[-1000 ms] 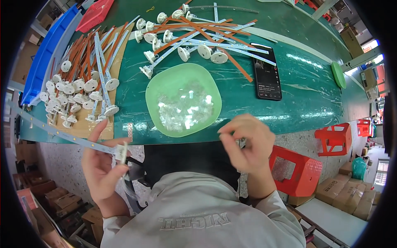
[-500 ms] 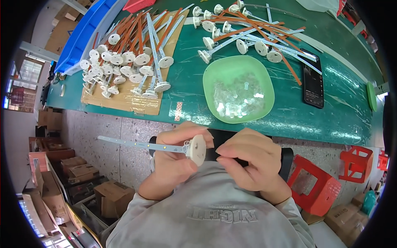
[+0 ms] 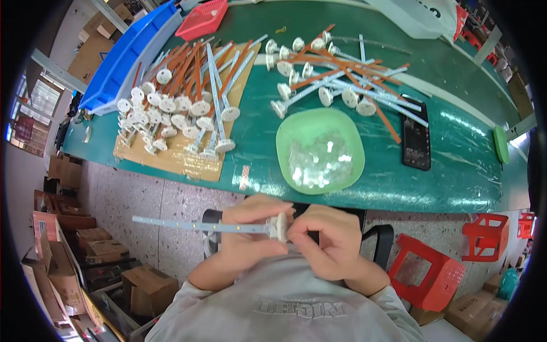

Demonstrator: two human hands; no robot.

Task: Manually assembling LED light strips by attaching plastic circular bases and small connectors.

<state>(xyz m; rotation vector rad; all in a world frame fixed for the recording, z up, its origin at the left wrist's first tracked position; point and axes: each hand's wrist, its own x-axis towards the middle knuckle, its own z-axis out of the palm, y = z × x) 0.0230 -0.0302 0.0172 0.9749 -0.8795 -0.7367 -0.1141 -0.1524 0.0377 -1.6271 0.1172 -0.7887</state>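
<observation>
My left hand (image 3: 246, 231) is closed around the cap end of an LED strip (image 3: 191, 226), just in front of the table edge. The pale strip with small yellow chips points left, and its round white cap (image 3: 279, 227) faces right. My right hand (image 3: 329, 236) pinches thumb and forefinger right by the cap's face; anything between those fingertips is too small or hidden to make out. Beyond my hands, a light green bowl (image 3: 319, 118) holds many small clear plastic pieces (image 3: 322, 162).
Many capped strips (image 3: 165, 108) crowd a cardboard sheet (image 3: 215, 170) at left; more strips (image 3: 347, 80) lie at the back right, some overlapping a black phone (image 3: 417, 142). A blue tray (image 3: 128, 62) and red basket (image 3: 200, 20) stand behind. Red stools (image 3: 426, 273) and cartons (image 3: 149, 292) occupy the floor.
My right hand has moved left, bringing its pinched fingertips up to the white cap. The strip now lies more level. The whole view has shifted, with the table lower in the picture.
</observation>
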